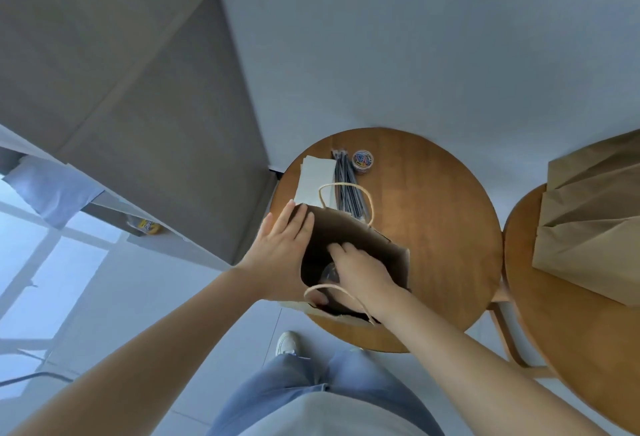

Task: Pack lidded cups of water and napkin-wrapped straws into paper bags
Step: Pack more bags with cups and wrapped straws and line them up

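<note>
An open brown paper bag [388, 255] stands upright at the near edge of a round wooden table [446, 228], its mouth turned up toward the camera and the long axis of that mouth running left to right, with one twine handle on the far wall and one on the near wall; the bag is plain brown; the left hand [280, 241] lies flat on the outside of the bag's left narrow wall, fingers straight and together, pointing away from the person; the right hand [360, 269] reaches down into the bag, fingers aimed toward the far left, above the clear lid of a cup [327, 274] standing low inside; whether it grips the cup cannot be told; behind the bag lie white napkins [315, 183] and a bundle of dark straws [346, 186], their long axis running away from the person, beside a small tub of coloured paper clips [362, 160]; folded paper bags [588, 228] rest on a second table [571, 331] to the right; a yellow packet [149, 226] on the left shelf bears print too blurred to read.
</note>
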### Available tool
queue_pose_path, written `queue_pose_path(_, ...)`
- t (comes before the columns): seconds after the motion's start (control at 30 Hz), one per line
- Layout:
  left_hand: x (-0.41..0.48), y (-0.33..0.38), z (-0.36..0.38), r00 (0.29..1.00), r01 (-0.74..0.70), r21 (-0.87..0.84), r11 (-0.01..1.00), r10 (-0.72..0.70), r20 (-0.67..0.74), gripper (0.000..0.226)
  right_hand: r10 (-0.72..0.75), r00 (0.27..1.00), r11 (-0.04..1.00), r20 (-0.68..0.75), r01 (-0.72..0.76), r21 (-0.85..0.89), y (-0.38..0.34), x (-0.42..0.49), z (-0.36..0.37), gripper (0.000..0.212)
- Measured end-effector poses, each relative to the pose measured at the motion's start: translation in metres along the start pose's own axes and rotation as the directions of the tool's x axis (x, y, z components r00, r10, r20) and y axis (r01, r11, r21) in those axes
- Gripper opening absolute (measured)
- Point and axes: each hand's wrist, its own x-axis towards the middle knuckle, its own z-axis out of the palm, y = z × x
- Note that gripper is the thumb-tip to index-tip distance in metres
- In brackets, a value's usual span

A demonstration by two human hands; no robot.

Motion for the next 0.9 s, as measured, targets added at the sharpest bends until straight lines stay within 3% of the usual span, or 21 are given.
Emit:
queue_pose_path(0.07,0.002,-0.003,-0.006,0.993,-0.004,-0.157,0.988,-0.015,-0.117,0.097,-0.146,0.962,0.988,-0.232,0.156,0.023,0.000,-0.012,-0.021,0.025)
queue_pose_path(0.17,0.011,-0.009,-0.014,0.948,0.036,-0.423,0.906,-0.165,-0.273,0.058,-0.237,0.751,0.940,-0.617,0.338,0.051,0.006,-0.018,-0.047,0.026)
queue_pose_path(0.23,0.020,-0.013,-0.022,0.920,0.116,-0.586,0.802,-0.309,-0.240,0.037,-0.169,0.628,0.911,-0.759,0.395,0.123,0.015,-0.012,-0.063,0.026)
queue_pose_path(0.3,0.032,-0.018,-0.029,0.898,0.163,-0.665,0.729,-0.389,-0.205,0.029,-0.057,0.626,0.883,-0.778,0.395,0.253,0.023,-0.001,-0.075,0.020)
queue_pose_path(0.47,0.081,-0.039,-0.033,0.913,0.235,-0.621,0.748,-0.390,-0.124,0.028,0.133,0.854,0.899,-0.503,0.110,0.425,0.044,0.058,-0.083,0.015)
queue_pose_path(0.57,0.129,-0.062,-0.014,0.916,0.324,-0.581,0.746,-0.402,-0.006,0.028,0.236,0.933,0.880,-0.271,-0.087,0.466,0.063,0.113,-0.071,0.016)
queue_pose_path(0.73,0.191,-0.097,0.028,0.869,0.487,-0.539,0.687,-0.443,0.221,0.023,0.366,0.929,0.819,0.051,-0.348,0.456,0.093,0.186,-0.031,0.016)
queue_pose_path(0.9,0.236,-0.106,0.059,0.844,0.534,-0.581,0.615,-0.429,0.322,0.025,0.527,0.833,0.746,0.169,-0.548,0.379,0.106,0.227,0.011,0.018)
